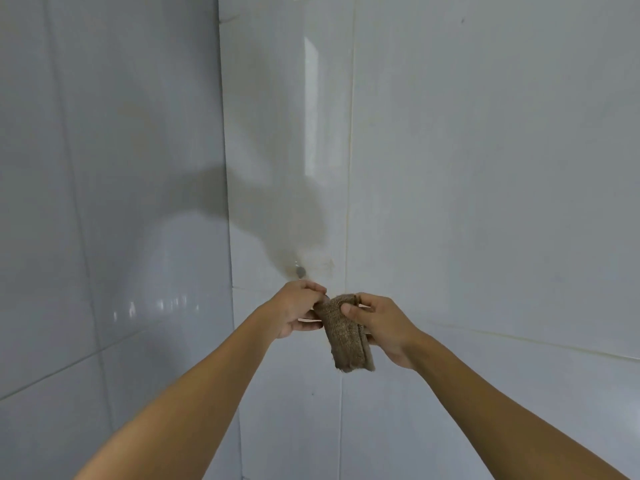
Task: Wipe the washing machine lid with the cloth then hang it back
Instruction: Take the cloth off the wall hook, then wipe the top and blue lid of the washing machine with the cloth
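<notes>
A folded brown woven cloth (346, 336) hangs between both hands in front of the tiled wall. My left hand (298, 311) pinches its top left corner. My right hand (381, 325) grips its right side, thumb across the front. A small metal nail or hook (300, 271) sticks out of the wall just above my left hand; the cloth is below it and does not touch it. The washing machine lid is not in view.
White glossy wall tiles (485, 168) fill the view, meeting in a corner (225, 168) left of centre. Yellowish stains surround the nail. Shadows of my arms fall on the wall.
</notes>
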